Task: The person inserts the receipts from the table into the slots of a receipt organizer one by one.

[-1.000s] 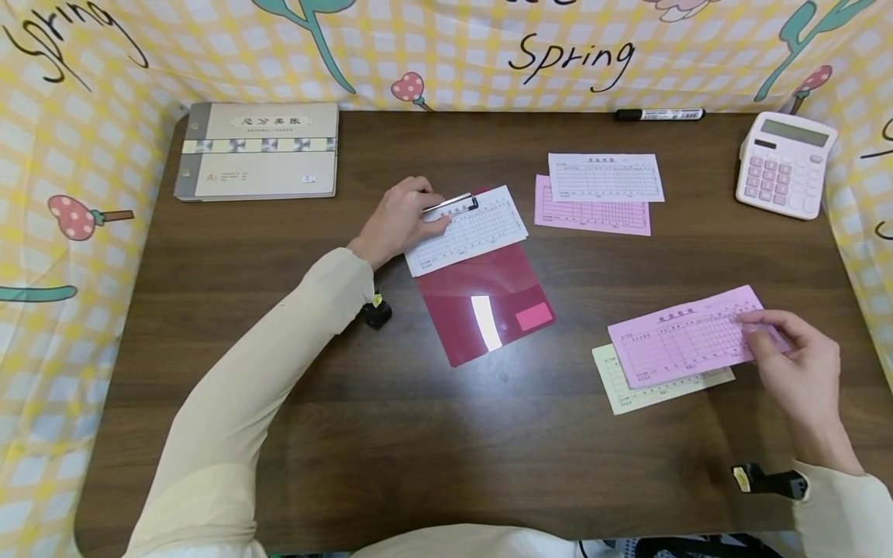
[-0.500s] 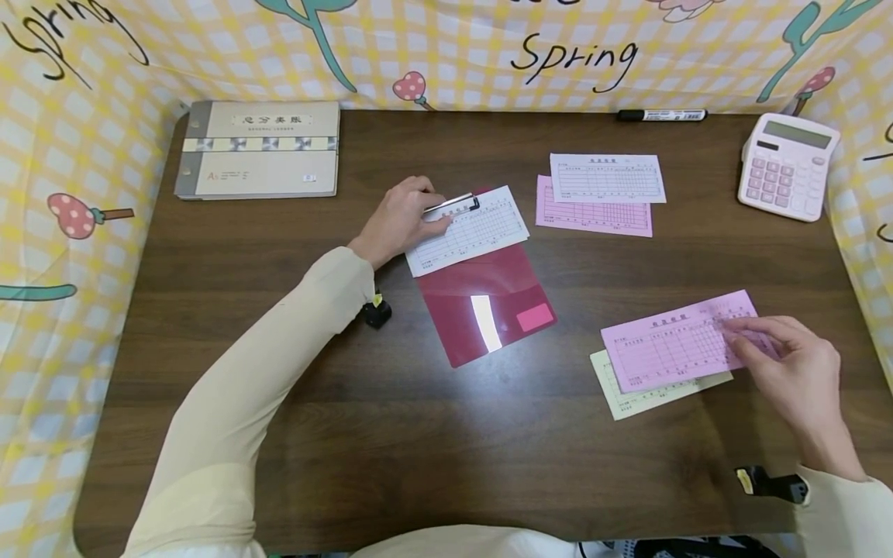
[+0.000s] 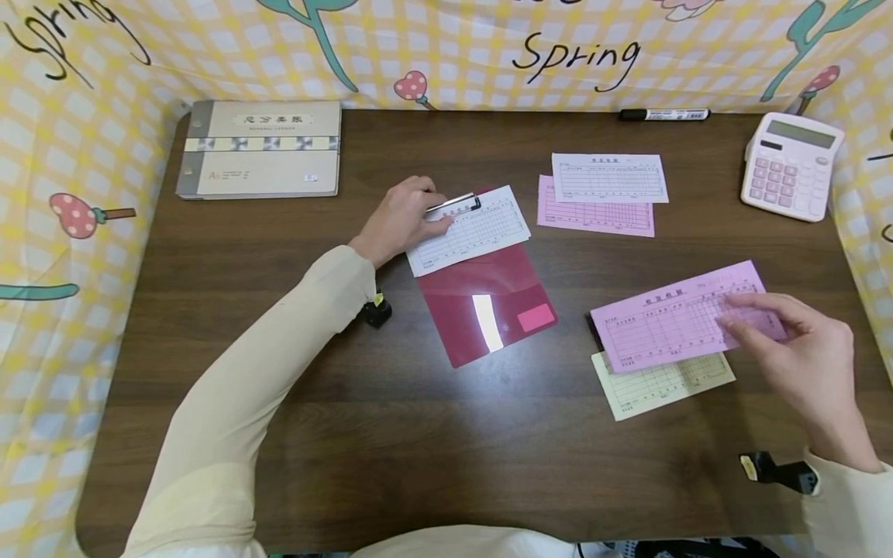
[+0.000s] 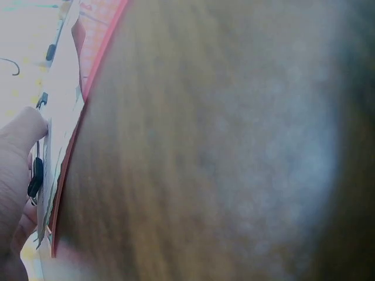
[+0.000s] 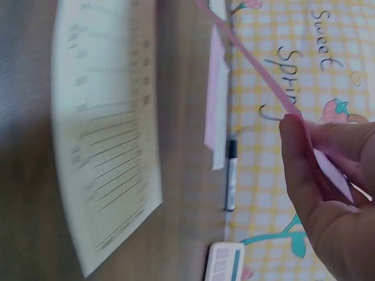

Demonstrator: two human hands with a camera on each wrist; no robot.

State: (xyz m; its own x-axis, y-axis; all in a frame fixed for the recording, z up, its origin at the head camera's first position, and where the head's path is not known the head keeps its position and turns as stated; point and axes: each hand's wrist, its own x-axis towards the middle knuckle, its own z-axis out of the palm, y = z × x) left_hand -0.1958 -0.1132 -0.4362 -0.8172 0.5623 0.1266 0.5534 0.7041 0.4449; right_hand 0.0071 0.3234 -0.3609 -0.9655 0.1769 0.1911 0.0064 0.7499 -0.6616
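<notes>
In the head view my left hand [image 3: 401, 217] grips the upper left corner of a dark red clipboard [image 3: 453, 310], thumb by its metal clip [image 3: 453, 204]. White printed forms [image 3: 481, 232] lie under the clip; the left wrist view shows their edges [image 4: 64, 117] layered over the board. My right hand [image 3: 809, 349] pinches the right end of a pink printed form [image 3: 663, 318] between thumb and fingers. That form is tilted and raised, casting a shadow at its left edge. Beneath it a pale green form [image 3: 663, 387] lies flat on the table, its upper part hidden.
Behind lie a white form [image 3: 607, 178] and a pink form [image 3: 593, 217], overlapping. A grey ledger book [image 3: 265, 167] is at back left, a black marker [image 3: 663, 115] and a white calculator [image 3: 791, 167] at back right. Checked cloth [image 3: 446, 54] borders the table.
My right hand has lifted the pink form up and away from the pale green one, more of which now shows. My left hand and the clipboard have stayed in place.
</notes>
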